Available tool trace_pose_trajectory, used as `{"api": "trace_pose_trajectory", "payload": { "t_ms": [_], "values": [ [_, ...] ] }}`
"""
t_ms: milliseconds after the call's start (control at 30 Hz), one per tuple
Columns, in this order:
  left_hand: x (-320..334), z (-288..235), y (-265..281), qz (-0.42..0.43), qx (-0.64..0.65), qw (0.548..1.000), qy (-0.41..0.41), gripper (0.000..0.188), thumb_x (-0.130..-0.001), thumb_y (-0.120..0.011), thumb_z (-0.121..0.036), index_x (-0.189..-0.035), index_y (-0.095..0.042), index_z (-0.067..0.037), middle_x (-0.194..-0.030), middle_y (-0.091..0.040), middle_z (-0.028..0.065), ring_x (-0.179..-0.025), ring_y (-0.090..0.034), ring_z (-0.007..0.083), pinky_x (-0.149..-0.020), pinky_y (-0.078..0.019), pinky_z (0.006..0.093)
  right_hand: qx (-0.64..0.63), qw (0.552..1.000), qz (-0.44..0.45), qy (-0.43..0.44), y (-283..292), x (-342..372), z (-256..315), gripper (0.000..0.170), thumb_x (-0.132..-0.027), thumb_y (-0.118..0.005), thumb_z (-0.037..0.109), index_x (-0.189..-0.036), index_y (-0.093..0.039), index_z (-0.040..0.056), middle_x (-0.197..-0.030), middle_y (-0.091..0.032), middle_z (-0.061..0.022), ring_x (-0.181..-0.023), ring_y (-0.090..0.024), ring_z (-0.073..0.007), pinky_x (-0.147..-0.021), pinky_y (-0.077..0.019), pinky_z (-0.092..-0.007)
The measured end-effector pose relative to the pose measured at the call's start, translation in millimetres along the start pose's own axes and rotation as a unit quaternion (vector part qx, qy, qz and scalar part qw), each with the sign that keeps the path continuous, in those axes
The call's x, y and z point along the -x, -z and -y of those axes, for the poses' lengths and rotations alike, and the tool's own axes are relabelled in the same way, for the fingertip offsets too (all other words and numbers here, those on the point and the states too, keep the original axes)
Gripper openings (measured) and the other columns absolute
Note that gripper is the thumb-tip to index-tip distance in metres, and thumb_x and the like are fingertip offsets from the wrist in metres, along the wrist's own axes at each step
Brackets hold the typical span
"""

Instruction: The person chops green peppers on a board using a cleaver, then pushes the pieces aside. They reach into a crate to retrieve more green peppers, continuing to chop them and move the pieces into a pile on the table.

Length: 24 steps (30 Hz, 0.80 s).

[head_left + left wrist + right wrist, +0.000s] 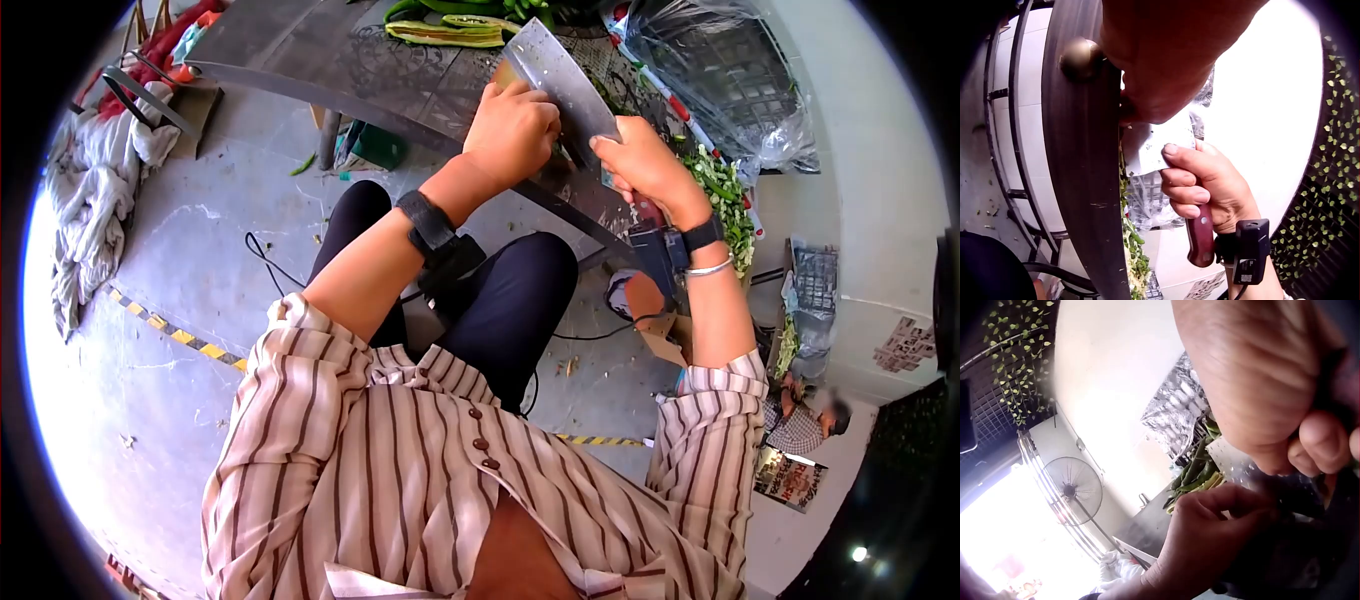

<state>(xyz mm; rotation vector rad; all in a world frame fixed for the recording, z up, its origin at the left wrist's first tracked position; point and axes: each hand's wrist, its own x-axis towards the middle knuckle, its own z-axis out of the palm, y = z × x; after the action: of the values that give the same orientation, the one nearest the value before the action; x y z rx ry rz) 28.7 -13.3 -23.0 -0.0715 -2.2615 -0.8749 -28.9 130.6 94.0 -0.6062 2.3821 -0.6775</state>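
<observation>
Cleaver [565, 75]: in the right hand [648, 165], blade slanting up and across, just beyond the left hand's [512, 128] knuckles. Bits stuck to the blade face. Left wrist view has the dark red riveted handle [1200, 234] clear: right fingers wrapped round it, thumb up against the blade near its heel.

Left hand: fingers curled, over the near edge of the worktop [300, 75]. Yellowish-brown piece [503, 74] just past its fingers, next to the blade; can't tell if it's pinched or only beside them, right wrist view too dark there.

Beyond the left hand: long green vegetables [450, 32], one split with pale inside showing, plus more green ones alongside. Loose scraps near the blade. Outboard of the right hand: heap of chopped green and white pieces [728, 205]. Beyond that hand, clear plastic sheeting [720, 85], red-and-white strip [672, 100] along its near side.

Below the right forearm: cardboard box [663, 338] on the floor. Left of the left hand, under the worktop: dark green container [377, 146]. Far left: crumpled pale cloth [95, 190]. Well out to the right: another person [800, 428], checked top. Right wrist view also has a standing fan [1071, 490], well past the left hand.
</observation>
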Motion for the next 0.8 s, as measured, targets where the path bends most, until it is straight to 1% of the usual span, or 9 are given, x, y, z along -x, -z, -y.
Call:
{"api": "trace_pose_trajectory", "payload": {
  "t_ms": [33,100,167,300,400,500,633,767,800],
  "values": [
    [0,0,0,-0.001,0.002,1.0,-0.002,0.003,-0.072,-0.064,-0.014,-0.069,-0.065,-0.013,-0.077,-0.06,-0.0035,-0.086,-0.056,0.0201,-0.078,-0.0384,0.0354,-0.036,0.999,-0.014,-0.002,-3,-1,0,0.018,-0.087,-0.053,0.016,-0.077,-0.05,0.0007,-0.056,-0.047,-0.0013,-0.04,-0.045,-0.0101,-0.036,-0.0385,-0.0282],
    [0,0,0,0.003,0.0,1.0,0.001,0.003,-0.072,-0.064,-0.014,-0.069,-0.065,-0.013,-0.077,-0.06,-0.0032,-0.087,-0.056,0.0202,-0.078,-0.0385,0.0355,-0.04,0.999,-0.014,0.009,-4,-5,-2,0.018,-0.087,-0.053,0.015,-0.077,-0.05,-0.0002,-0.056,-0.047,-0.0019,-0.04,-0.046,-0.0104,-0.036,-0.0386,-0.0283],
    [0,-1,-1,0.011,-0.001,1.0,-0.002,0.003,-0.072,-0.064,-0.014,-0.069,-0.065,-0.013,-0.077,-0.061,-0.0029,-0.087,-0.056,0.0202,-0.079,-0.0386,0.0355,-0.021,0.998,-0.034,0.044,-7,-3,-2,0.019,-0.087,-0.053,0.015,-0.077,-0.051,-0.0009,-0.056,-0.048,-0.0022,-0.04,-0.046,-0.011,-0.036,-0.039,-0.0283],
    [1,-1,-3,0.001,0.0,1.0,-0.006,0.003,-0.072,-0.063,-0.013,-0.07,-0.066,-0.013,-0.079,-0.061,-0.0018,-0.088,-0.056,0.0209,-0.079,-0.0388,0.0355,0.033,0.997,-0.064,0.043,-10,-3,1,0.02,-0.088,-0.053,0.016,-0.078,-0.052,-0.0016,-0.056,-0.049,-0.0028,-0.039,-0.047,-0.0119,-0.036,-0.0396,-0.0286],
    [0,0,-3,-0.01,-0.014,1.0,-0.012,0.003,-0.072,-0.063,-0.013,-0.071,-0.066,-0.013,-0.081,-0.062,-0.0014,-0.088,-0.056,0.0212,-0.079,-0.0389,0.0355,-0.075,0.993,-0.07,0.051,-11,-9,-13,0.019,-0.087,-0.052,0.016,-0.078,-0.052,-0.001,-0.055,-0.049,-0.0033,-0.04,-0.048,-0.0126,-0.036,-0.0401,-0.0288],
    [2,2,-4,-0.029,-0.01,0.999,-0.027,0.004,-0.073,-0.063,-0.014,-0.072,-0.067,-0.013,-0.083,-0.063,-0.0013,-0.089,-0.056,0.0209,-0.079,-0.0391,0.0353,-0.091,0.99,-0.105,0.026,-3,-6,-23,0.019,-0.087,-0.052,0.016,-0.078,-0.052,-0.0005,-0.056,-0.049,-0.0026,-0.04,-0.048,-0.0123,-0.037,-0.0403,-0.0287],
    [2,2,-6,-0.018,0.004,0.999,-0.038,0.011,-0.075,-0.062,-0.013,-0.081,-0.071,-0.014,-0.09,-0.064,-0.0017,-0.09,-0.055,0.0211,-0.082,-0.0388,0.0367,-0.138,0.981,-0.13,0.037,7,14,-26,0.018,-0.087,-0.053,0.016,-0.078,-0.051,0.0001,-0.059,-0.048,-0.0006,-0.041,-0.046,-0.0096,-0.036,-0.04,-0.0272],
    [0,1,-7,-0.021,0.016,0.999,-0.019,0.012,-0.079,-0.061,-0.015,-0.085,-0.072,-0.016,-0.09,-0.064,-0.0011,-0.09,-0.054,0.0227,-0.082,-0.0391,0.0371,-0.168,0.98,-0.111,0.007,4,28,-27,0.018,-0.088,-0.055,0.017,-0.08,-0.052,0.0004,-0.062,-0.049,-0.0007,-0.043,-0.046,-0.0076,-0.037,-0.04,-0.0254],
    [0,1,-6,-0.04,0.016,0.999,-0.027,0.011,-0.079,-0.063,-0.015,-0.086,-0.072,-0.016,-0.086,-0.063,-0.0008,-0.088,-0.055,0.0228,-0.08,-0.0397,0.0364,-0.181,0.978,-0.102,-0.007,1,30,-26,0.017,-0.088,-0.055,0.016,-0.08,-0.051,0.0012,-0.063,-0.049,-0.0006,-0.044,-0.046,-0.0072,-0.037,-0.0398,-0.0251]
  ]
}}
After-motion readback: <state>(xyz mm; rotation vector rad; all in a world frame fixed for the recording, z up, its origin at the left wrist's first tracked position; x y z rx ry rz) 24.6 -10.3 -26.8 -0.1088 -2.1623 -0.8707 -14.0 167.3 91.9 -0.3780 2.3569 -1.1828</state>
